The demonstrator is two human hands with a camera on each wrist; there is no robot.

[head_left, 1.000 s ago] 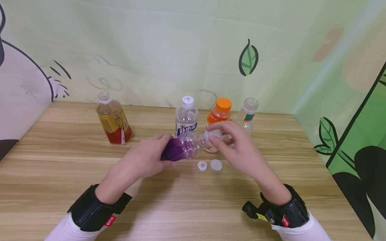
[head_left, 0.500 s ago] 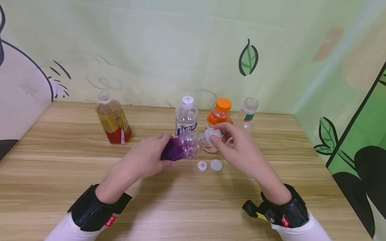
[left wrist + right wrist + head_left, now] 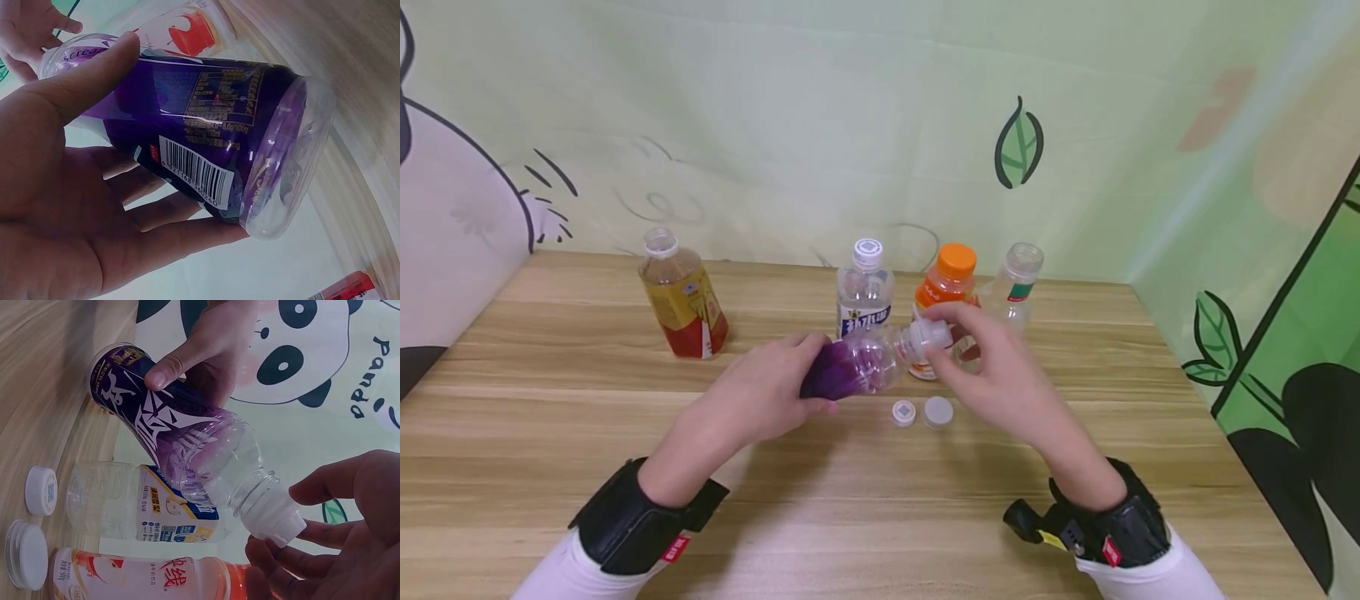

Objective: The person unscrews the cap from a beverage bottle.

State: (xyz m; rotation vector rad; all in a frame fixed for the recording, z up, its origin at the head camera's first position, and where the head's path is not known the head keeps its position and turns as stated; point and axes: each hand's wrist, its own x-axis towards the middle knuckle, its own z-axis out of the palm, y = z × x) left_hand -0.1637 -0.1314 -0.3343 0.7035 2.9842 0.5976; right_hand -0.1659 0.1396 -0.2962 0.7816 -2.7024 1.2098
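Currently, the left hand (image 3: 767, 387) is gripping a purple-labelled bottle (image 3: 842, 371) in the middle of the head view, its fingers clamping the label from opposite sides and tilting the neck toward the right of the frame. The right hand (image 3: 1000, 375) is holding the translucent white cap (image 3: 934, 335) at the bottle's mouth, thumb and fingers closing around it from opposite sides; how firmly each fingertip is pressing, I cannot tell. Over the last second the bottle has been keeping its place while the right thumb has been sliding lower, leaving more of the cap showing. That is suggesting a turning regrip, though whether it is loosening or tightening is staying unclear.

Just below the bottle in the frame, a small loose cap (image 3: 903, 412) and a wider loose cap (image 3: 937, 412) are lying side by side on the wood-grain surface (image 3: 865, 517). Behind, a white-capped clear bottle (image 3: 863, 292) and an orange-capped bottle (image 3: 946, 287) are standing upright.
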